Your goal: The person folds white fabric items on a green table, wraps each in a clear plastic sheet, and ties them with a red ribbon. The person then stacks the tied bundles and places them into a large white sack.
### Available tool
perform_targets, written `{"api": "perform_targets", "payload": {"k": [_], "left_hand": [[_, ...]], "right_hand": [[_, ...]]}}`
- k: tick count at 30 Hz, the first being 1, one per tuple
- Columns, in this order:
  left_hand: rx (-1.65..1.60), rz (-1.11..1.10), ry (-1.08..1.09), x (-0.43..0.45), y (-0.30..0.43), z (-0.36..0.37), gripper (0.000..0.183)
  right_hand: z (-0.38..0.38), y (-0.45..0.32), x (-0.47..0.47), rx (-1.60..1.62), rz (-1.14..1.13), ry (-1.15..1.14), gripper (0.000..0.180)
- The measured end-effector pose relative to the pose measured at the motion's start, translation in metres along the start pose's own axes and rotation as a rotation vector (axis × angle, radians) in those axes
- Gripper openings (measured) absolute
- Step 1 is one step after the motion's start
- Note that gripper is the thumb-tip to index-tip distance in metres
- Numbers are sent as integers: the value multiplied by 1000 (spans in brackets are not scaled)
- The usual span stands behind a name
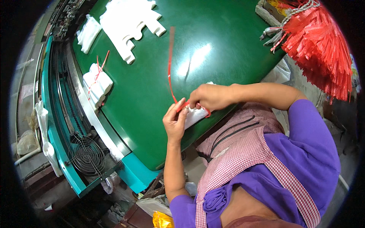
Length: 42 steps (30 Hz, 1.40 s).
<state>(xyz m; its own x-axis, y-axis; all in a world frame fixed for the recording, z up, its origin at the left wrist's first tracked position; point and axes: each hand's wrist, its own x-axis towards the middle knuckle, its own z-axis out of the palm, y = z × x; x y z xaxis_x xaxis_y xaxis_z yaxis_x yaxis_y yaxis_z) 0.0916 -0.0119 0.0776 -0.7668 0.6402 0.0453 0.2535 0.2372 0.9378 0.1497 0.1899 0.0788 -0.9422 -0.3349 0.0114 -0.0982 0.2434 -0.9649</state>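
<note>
In front of me at the table's near edge lies a white bundle of thin plastic or film, partly hidden under my hands. A red plastic strip passes around it, with one long end standing up, blurred. My left hand pinches the strip between thumb and fingers at the bundle's left end. My right hand is bent over the bundle, its fingertips closed on the red strip close to the left thumb. Another white bundle, tied with red strip, rests at the table's left edge.
On the green table lie a large pile of white pieces and a smaller white stack. A thick bunch of red strips hangs at the right corner. Along the left runs a teal machine frame with a round wire guard.
</note>
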Motion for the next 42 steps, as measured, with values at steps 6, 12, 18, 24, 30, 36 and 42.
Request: {"api": "perform_targets", "payload": {"k": [6,12,18,24,30,36,42], "left_hand": [[-418,-249,102,15,-6,4,10],[-150,-36,79,7,0,8,9],[544,708,-101,-9,10,11,15],[488,154,92,24,8,-42,7],[829,169,251,46,-26,-90,12],[1037,-230,578,5,-124,-187,51],[1056,-203,561,12,-121,-176,51]], "right_hand": [[14,-25,-17,-670,-503,259,18],[-2,-24,6,429,212,-4,17],[10,0,11,-26,-115,88,22],[18,-9,-6,-413,-294,139,19],[13,-37,20,-800,-485,-54,36],[-16,6,140,-850,-282,85,60],[-75,12,303,-741,-265,522,54]]}}
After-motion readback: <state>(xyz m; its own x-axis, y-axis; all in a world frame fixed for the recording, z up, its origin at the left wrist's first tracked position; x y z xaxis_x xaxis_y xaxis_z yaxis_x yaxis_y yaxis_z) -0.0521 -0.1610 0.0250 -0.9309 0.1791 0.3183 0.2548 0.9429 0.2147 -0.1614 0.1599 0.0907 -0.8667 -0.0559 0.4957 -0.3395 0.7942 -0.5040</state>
